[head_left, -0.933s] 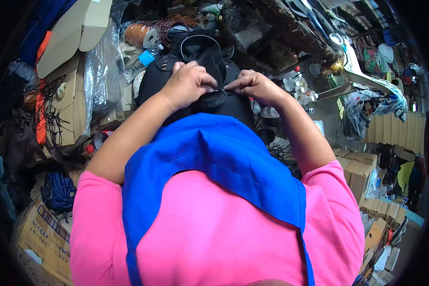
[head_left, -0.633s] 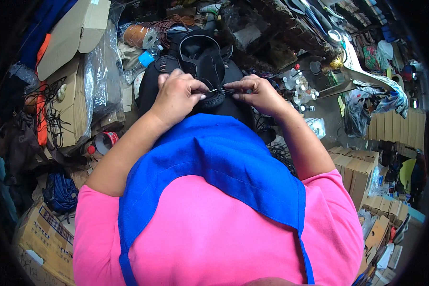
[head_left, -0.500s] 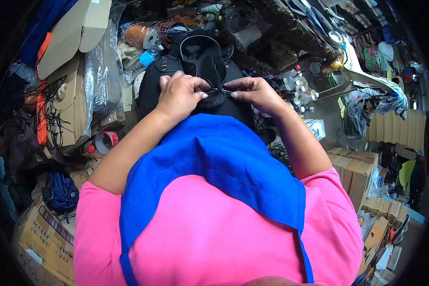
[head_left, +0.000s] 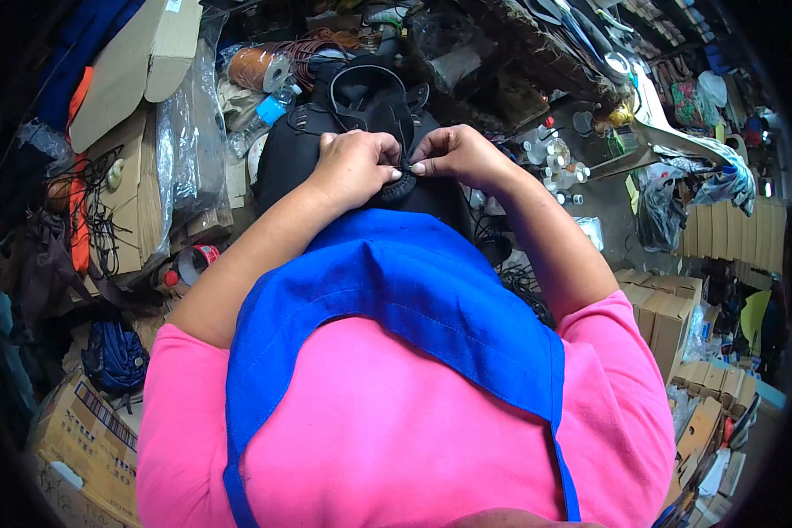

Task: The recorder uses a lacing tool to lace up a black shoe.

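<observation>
- step in hand, i judge: fine fingertip work on the black shoe (head_left: 383,119); the next move seems to call for steady pinching.
- left hand (head_left: 352,165), right hand (head_left: 464,157): each pinched nearly closed on its front; anything finer between is hidden.
- the shoe: on the dark-clad lap (head_left: 283,163), opening away, ribbed front near the blue apron (head_left: 387,264).

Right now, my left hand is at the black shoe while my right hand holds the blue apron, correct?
Not quite: the head view shows your right hand at the black shoe too, not holding the blue apron. Your left hand is there, as you said.
</observation>
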{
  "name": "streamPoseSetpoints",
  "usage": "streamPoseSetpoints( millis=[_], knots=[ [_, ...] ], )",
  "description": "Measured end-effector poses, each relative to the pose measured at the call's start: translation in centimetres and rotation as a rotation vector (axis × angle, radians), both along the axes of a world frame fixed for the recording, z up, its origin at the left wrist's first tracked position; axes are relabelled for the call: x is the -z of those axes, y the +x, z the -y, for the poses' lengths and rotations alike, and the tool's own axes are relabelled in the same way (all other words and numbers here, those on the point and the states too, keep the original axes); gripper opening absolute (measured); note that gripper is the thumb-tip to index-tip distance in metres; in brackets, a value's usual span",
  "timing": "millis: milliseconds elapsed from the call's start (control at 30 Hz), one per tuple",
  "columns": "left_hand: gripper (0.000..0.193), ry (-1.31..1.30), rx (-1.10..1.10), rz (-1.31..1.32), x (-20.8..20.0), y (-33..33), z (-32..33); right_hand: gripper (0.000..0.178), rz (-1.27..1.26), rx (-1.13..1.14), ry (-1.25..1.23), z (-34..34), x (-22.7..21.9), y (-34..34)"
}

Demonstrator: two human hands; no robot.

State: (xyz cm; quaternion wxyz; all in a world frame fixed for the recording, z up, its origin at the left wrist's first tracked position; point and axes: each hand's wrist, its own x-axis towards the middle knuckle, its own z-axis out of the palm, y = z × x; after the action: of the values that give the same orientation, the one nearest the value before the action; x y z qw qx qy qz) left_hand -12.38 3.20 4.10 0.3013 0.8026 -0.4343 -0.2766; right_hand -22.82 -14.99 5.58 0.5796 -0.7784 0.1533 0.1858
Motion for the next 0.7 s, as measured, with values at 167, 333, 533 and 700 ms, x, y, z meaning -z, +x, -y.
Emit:
streamPoseSetpoints(
  millis=[167, 333, 533, 700],
  knots=[
    [0.009, -0.089, 0.134, 0.338, -1.9, 0.3, -0.2, 0.011, -0.002, -0.005, 0.050, 0.8, 0.3, 0.1],
    [0.007, -0.070, 0.141, 0.385, -1.3, 0.9, -2.3, 0.012, -0.018, 0.127, 0.189, 3.7, 1.3, -1.4],
    [0.012, -0.023, 0.093, 0.232, -1.1, 0.3, -1.2, 0.013, 0.138, 0.106, 0.016, 1.9, 1.3, -2.2],
    [0.013, -0.029, 0.172, 0.260, -0.9, 0.4, -0.3, 0.012, 0.049, 0.119, 0.144, 2.3, 1.3, -4.6]
  ],
)
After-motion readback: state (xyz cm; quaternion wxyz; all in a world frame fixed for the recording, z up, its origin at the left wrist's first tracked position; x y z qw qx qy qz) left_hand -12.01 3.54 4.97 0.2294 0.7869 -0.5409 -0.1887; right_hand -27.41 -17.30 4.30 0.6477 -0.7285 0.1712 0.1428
